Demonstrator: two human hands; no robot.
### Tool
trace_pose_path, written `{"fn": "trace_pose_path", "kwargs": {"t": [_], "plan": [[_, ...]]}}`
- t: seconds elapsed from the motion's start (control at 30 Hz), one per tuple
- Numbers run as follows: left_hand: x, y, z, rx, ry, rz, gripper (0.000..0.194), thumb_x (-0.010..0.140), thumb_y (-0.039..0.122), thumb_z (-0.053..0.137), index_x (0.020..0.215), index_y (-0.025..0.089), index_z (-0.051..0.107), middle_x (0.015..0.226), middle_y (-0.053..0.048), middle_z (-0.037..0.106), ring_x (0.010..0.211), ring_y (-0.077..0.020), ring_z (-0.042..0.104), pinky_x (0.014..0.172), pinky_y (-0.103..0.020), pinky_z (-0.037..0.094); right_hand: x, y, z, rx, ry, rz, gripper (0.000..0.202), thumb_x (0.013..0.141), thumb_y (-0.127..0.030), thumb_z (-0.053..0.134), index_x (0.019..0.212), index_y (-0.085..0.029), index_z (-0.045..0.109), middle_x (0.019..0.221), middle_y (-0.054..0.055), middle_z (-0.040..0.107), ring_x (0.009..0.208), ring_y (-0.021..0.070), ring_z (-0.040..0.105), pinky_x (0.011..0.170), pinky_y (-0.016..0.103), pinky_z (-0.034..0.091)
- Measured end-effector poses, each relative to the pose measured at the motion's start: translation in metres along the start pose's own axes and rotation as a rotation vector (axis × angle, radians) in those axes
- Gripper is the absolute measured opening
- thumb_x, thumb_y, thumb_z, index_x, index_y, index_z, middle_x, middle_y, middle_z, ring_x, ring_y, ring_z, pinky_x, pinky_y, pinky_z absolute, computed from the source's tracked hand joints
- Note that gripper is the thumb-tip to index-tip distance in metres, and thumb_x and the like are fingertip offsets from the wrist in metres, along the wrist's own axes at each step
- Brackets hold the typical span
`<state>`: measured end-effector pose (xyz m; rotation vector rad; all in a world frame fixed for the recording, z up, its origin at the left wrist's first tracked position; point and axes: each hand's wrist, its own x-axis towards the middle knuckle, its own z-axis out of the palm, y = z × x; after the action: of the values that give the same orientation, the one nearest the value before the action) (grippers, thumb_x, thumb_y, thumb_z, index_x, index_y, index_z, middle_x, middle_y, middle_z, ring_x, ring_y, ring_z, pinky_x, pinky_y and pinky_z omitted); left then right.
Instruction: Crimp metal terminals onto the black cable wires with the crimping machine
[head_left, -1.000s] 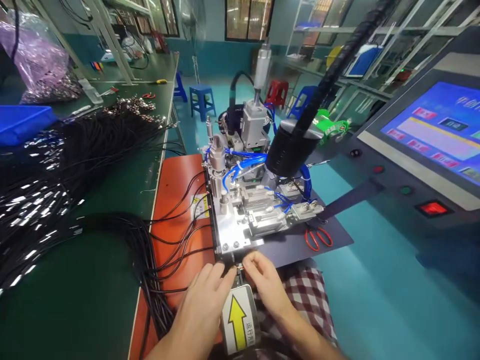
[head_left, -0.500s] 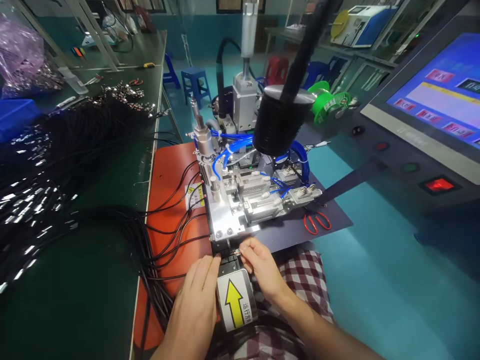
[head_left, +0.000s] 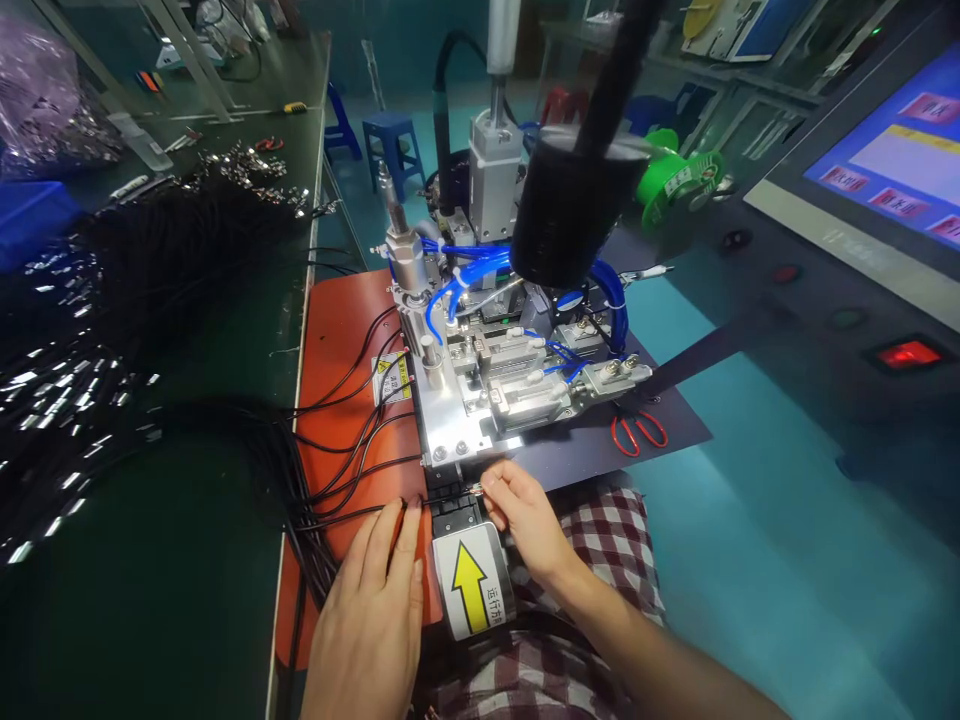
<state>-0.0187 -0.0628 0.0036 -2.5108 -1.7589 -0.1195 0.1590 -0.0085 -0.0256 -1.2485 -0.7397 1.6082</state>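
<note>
My right hand (head_left: 525, 522) pinches the bare end of a black cable (head_left: 448, 496) between thumb and forefinger, at the right side of the machine's black feed track (head_left: 456, 521). From there the cable lies across the track toward my left hand (head_left: 373, 598). That hand rests palm down on the orange board (head_left: 352, 335), fingers stretched out, its fingertips touching the cable near the track's left side. Just in front of the track is a guard with a yellow arrow label (head_left: 470, 590). Further cables run from a black bundle (head_left: 270, 460) into the machine's left side.
The metal machine (head_left: 450, 400) with blue air tubes stands ahead, a black lamp head (head_left: 577, 210) above it. Red-handled scissors (head_left: 639, 433) lie on the dark base plate at right. A control screen (head_left: 892, 170) rises at far right. Piled cables (head_left: 180, 250) cover the left bench.
My left hand has slid left, off the track and onto the orange board. A cable now shows across the track between the hands. My right hand keeps its pinch; the view has shifted slightly.
</note>
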Motion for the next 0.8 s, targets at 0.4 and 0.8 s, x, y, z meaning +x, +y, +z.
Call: {"fn": "trace_pose_path", "kwargs": {"t": [0.4,0.8], "plan": [[0.003,0.000,0.002,-0.022,0.027,-0.011,0.044,0.090,0.020,0.036,0.133,0.014,0.042,0.131,-0.012,0.051,0.117,-0.0284,0.047,0.086,-0.042,0.052,0.002,0.003,-0.002,0.006,-0.007,-0.004,0.033,0.077,-0.048,0.060,0.066,-0.019,0.046,0.056,-0.007,0.043,0.046,0.0075,0.034,0.048,0.024,0.026],[0.002,0.000,0.003,-0.022,0.011,-0.013,0.043,0.091,0.020,0.035,0.132,0.012,0.044,0.130,-0.013,0.051,0.118,-0.0278,0.047,0.087,-0.040,0.051,-0.012,0.002,-0.027,0.003,0.092,-0.024,0.034,0.081,-0.052,0.056,0.078,-0.017,0.056,0.060,-0.005,0.050,0.048,0.0088,0.039,0.051,0.025,0.030]]}}
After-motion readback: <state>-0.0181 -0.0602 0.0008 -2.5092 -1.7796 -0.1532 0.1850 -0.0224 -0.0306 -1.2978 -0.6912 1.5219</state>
